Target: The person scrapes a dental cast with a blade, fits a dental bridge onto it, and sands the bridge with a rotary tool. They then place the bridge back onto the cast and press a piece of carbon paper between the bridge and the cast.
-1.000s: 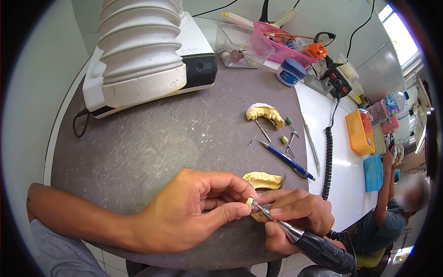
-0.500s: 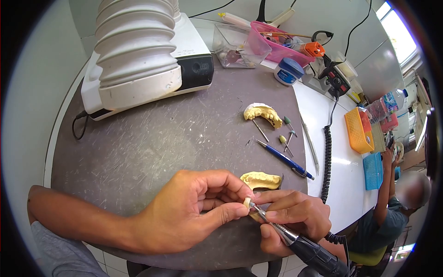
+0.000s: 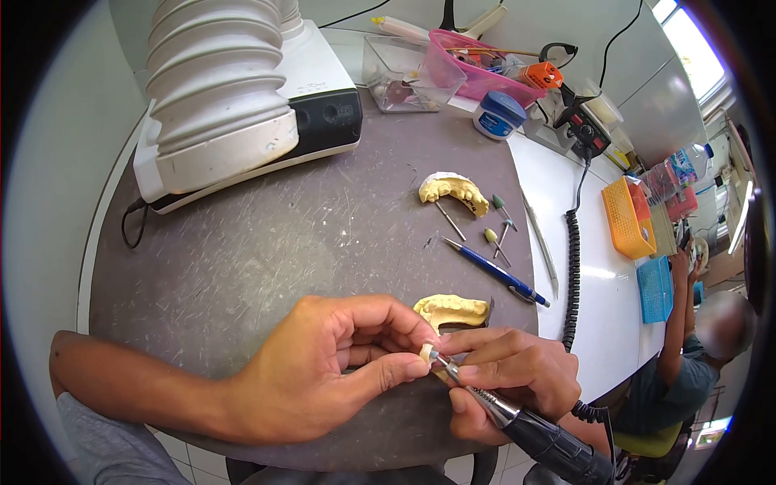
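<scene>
Between the thumb and index fingertip of the left hand (image 3: 319, 376), a small cream-coloured piece (image 3: 425, 353) is being pinched, its longer side apparently being held near upright in the view. By the curled fingers of the right hand (image 3: 521, 372), a black-and-silver handpiece (image 3: 550, 440) is being gripped, its long axis being slanted up and leftward so that the grey tip (image 3: 435, 354) is being presented to the piece's right side; whether contact is being made cannot be told. Just beyond the fingertips, a yellow dental cast (image 3: 454, 309) is being partly hidden by the hands; farther off, a blue pen (image 3: 497, 271) and a second cast (image 3: 454, 191) are being supported by the grey tabletop (image 3: 242, 267).
</scene>
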{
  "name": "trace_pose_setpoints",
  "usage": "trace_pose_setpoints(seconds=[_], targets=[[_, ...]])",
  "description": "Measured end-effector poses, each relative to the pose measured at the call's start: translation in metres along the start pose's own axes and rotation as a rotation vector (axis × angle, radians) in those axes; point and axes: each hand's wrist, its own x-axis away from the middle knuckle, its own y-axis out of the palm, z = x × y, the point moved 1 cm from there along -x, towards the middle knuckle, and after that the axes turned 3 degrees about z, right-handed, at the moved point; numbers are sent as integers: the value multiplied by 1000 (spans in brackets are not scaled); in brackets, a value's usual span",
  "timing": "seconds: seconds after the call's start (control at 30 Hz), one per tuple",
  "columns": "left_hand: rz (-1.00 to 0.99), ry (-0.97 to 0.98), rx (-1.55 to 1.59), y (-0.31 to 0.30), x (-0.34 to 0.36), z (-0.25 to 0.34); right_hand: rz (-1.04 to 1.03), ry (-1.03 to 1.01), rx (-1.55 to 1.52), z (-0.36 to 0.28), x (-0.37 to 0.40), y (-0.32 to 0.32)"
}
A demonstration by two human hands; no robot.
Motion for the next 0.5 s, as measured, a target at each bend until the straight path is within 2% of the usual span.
trace_pose_setpoints(seconds=[0.5], targets=[[-6, -10, -18, 0, 0, 0, 9, 49, -25, -2, -1, -1]])
